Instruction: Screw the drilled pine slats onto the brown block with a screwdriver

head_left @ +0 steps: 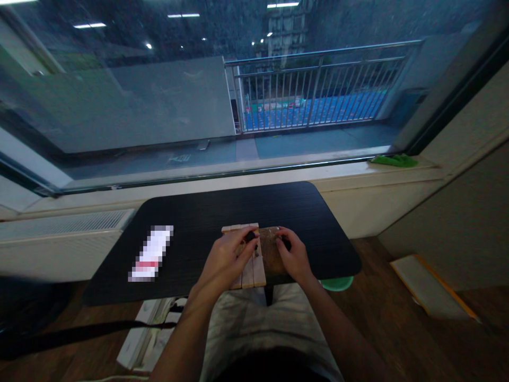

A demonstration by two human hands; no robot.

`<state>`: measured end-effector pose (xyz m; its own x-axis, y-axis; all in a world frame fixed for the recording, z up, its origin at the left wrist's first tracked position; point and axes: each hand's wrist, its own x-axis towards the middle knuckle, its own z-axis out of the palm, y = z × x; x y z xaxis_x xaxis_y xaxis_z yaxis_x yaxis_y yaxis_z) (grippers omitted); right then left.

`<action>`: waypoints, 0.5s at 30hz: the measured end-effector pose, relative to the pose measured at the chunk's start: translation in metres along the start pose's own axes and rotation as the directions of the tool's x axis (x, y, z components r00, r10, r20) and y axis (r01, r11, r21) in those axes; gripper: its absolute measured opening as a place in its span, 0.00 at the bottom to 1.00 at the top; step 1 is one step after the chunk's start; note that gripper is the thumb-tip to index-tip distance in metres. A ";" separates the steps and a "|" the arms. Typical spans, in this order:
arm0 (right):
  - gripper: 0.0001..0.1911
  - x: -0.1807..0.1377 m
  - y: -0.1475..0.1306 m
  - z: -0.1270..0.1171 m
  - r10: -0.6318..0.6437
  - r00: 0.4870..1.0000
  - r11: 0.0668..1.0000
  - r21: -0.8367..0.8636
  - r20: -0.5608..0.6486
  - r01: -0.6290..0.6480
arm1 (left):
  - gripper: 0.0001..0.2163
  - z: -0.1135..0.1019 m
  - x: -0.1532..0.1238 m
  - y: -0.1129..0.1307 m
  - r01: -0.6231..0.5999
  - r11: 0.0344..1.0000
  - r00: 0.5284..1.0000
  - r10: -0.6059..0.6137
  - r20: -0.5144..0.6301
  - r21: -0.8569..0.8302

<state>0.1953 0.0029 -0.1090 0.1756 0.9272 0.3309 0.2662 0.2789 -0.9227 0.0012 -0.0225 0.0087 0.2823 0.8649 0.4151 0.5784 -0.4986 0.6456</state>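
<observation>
Left hand (228, 252) and right hand (297, 261), both pinched nearly closed.
The left grips a black lump (249, 237) over pale wooden slats (247, 273); the right curls around a dark bit (286, 243) beside the brown board (271, 257), on the black table (191, 228).

A wide window (139, 101) is filling the far side, and bright strips of light (183, 16) are showing in its glass. Outside, a metal railing (314, 90) is standing on the right. Before the pale sill (338, 171), a black worktop (222, 207) is standing, and a white radiator (59, 241) is running to the left. A dim wall (457, 223) is rising on the right above the brown floor (366, 307).
</observation>
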 end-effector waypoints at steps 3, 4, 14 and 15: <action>0.10 0.000 0.000 0.001 0.007 1.000 1.000 0.000 0.003 -0.007 | 0.15 0.001 -0.001 -0.003 -0.012 1.000 1.000 0.012 0.005 0.018; 0.10 0.000 0.000 0.001 0.005 1.000 1.000 -0.002 0.002 -0.005 | 0.16 0.001 -0.001 -0.004 -0.013 1.000 1.000 0.013 0.013 0.025; 0.10 0.000 0.000 0.000 -0.036 0.999 0.999 -0.036 -0.002 0.036 | 0.18 -0.002 -0.002 0.001 0.016 1.000 0.997 -0.018 0.080 0.022; 0.09 0.000 0.000 -0.001 -0.041 0.999 0.998 -0.040 0.000 0.041 | 0.19 -0.003 -0.002 0.002 0.020 1.000 0.996 -0.021 0.089 0.018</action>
<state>0.1958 0.0030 -0.1085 0.1650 0.9150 0.3682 0.3105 0.3061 -0.8999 -0.0005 -0.0249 0.0108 0.3367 0.8771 0.3425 0.5976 -0.4802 0.6421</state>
